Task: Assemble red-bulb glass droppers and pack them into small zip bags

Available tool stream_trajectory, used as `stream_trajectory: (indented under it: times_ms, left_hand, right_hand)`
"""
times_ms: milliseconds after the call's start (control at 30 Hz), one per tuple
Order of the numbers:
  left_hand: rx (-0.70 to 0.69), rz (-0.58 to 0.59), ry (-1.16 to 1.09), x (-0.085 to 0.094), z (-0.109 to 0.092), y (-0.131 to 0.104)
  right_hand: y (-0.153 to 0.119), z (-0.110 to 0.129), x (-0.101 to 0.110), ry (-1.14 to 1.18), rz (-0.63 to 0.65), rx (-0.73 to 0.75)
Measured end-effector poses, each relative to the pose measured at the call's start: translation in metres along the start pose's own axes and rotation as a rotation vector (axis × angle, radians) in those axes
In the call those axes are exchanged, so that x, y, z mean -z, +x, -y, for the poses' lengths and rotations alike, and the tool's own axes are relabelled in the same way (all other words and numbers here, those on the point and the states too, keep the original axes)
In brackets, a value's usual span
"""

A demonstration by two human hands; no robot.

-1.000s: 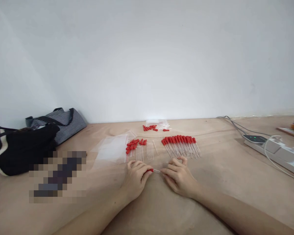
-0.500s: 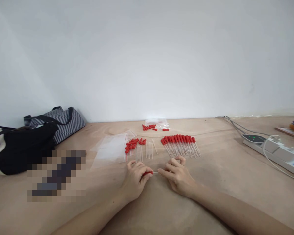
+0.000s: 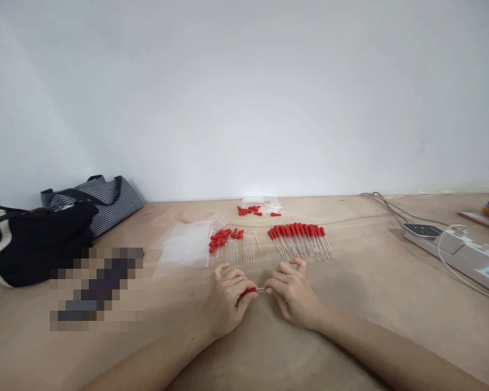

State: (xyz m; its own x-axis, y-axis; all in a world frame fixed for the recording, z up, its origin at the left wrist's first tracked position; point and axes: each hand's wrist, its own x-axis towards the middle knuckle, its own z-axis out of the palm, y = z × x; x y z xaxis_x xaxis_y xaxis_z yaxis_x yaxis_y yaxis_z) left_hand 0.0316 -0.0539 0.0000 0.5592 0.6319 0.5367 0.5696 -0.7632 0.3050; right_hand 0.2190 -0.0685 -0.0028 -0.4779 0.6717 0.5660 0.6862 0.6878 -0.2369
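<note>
My left hand [image 3: 233, 298] is closed on a red rubber dropper bulb [image 3: 249, 291], which shows between thumb and forefinger. My right hand [image 3: 294, 293] pinches a clear dropper tube [image 3: 261, 290] whose near end meets the bulb; the fingers hide its other end. Beyond my left hand lie loose red bulbs [image 3: 219, 240] and bare clear tubes [image 3: 248, 248]. Past my right hand, a slanted row of droppers with red bulbs [image 3: 299, 232] rests on the table.
Clear plastic zip bags [image 3: 183, 247] lie left of the loose bulbs. More red bulbs [image 3: 248, 210] sit near the wall beside another bag [image 3: 264, 203]. A power strip [image 3: 456, 252] with cables is at right; black [image 3: 44, 244] and striped bags [image 3: 118, 203] stand at left.
My right hand has come closer to the left, so less of the tube shows between them. The things lying on the table have stayed in place.
</note>
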Motion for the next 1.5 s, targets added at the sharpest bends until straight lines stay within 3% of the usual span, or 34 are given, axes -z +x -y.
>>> stream_trajectory:
  times_ms: [400, 700, 767, 867, 967, 1067, 1267, 1500]
  left_hand:
    - [-0.003, 0.035, 0.001, 0.001, 0.002, 0.003]
    - [0.055, 0.053, 0.076, 0.007, 0.008, 0.005]
    - [0.109, -0.007, 0.136, 0.007, 0.012, 0.005]
    - [0.228, -0.108, 0.245, 0.008, 0.02, 0.006]
    - [0.327, -0.125, 0.314, 0.01, 0.03, 0.007]
    - [0.398, -0.123, 0.377, 0.014, 0.04, 0.012]
    - [0.49, -0.062, 0.524, 0.02, 0.062, 0.045]
    - [0.582, 0.015, 0.562, 0.005, 0.088, 0.094]
  right_hand:
    - [0.003, -0.002, 0.002, 0.07, 0.091, -0.033]
    - [0.001, -0.013, 0.009, -0.142, 0.072, 0.071]
    - [0.003, -0.015, 0.007, -0.173, 0.051, -0.001]
    - [0.014, -0.021, 0.003, -0.243, -0.003, -0.273]
    - [0.034, -0.031, -0.003, -0.313, 0.0, -0.531]
    - [0.053, -0.04, -0.012, -0.356, 0.042, -0.668]
    - [0.065, -0.048, -0.022, -0.409, 0.121, -0.728]
    - [0.072, -0.044, -0.023, -0.42, 0.101, -0.67]
